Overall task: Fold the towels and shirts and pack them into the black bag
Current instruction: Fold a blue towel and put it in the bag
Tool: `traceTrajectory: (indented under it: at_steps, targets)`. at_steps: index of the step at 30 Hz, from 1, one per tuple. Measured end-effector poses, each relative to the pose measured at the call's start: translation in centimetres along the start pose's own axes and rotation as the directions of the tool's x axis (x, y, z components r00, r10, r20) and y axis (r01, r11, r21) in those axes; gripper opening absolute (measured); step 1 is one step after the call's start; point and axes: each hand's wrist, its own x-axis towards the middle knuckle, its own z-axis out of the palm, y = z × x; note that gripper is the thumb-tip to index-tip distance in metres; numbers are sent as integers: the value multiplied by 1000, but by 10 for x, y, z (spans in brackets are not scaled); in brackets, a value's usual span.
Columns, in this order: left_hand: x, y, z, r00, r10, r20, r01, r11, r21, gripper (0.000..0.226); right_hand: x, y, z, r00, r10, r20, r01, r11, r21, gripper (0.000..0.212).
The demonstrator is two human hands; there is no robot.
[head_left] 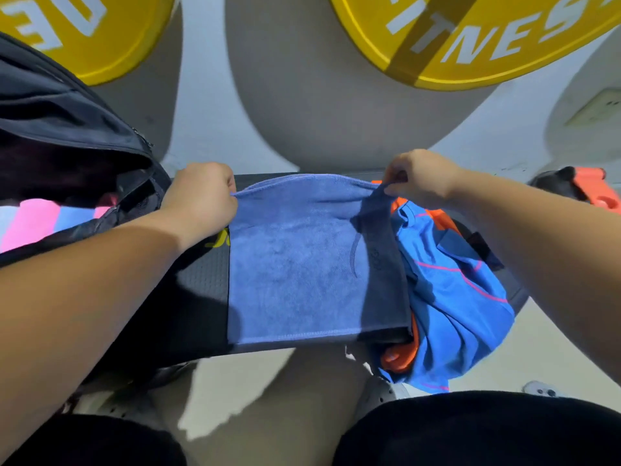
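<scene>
1. While you hold the blue towel by its two far corners, the head view shows your left hand curled on the far-left corner and your right hand pinching the far-right one between thumb and fingertips. Both hands are closed on cloth, neither free.
2. The towel lies flat on the black desk between your arms. Only its far edge is lifted, and its near hem sits just inside the desk's near edge. I judge you are about to fold it toward you.
3. The black bag stands open at your left, touching your left forearm. Pink and pale folded pieces show in its mouth.
4. Risk one: the towel's dark right band lies against the blue shirt, which is bunched at your right. A fold pulled across could catch that shirt and drag it.
5. Risk two: the shirt already hangs over the desk's near edge, with something orange under it. A small tug may send both to the floor.
6. Risk three: your right pinch looks light and holds little cloth. If that corner slips mid-fold, the edges will land skewed and you must redo it.
7. Risk four: the near hem is unweighted, so a quick pull may slide the whole towel toward you rather than fold it.
</scene>
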Motion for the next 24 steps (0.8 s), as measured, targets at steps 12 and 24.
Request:
traceTrajectory:
  at_steps: [12,24]
  targets:
    - [-131,-10,4,887,315,337,-384,910,159,23,-120,-29,37,934,21,356,67,970,-232,15]
    - [-151,-9,33,787,234,570,-451,850,273,11,-138,-50,81,836,121,535,206,834,-512,16]
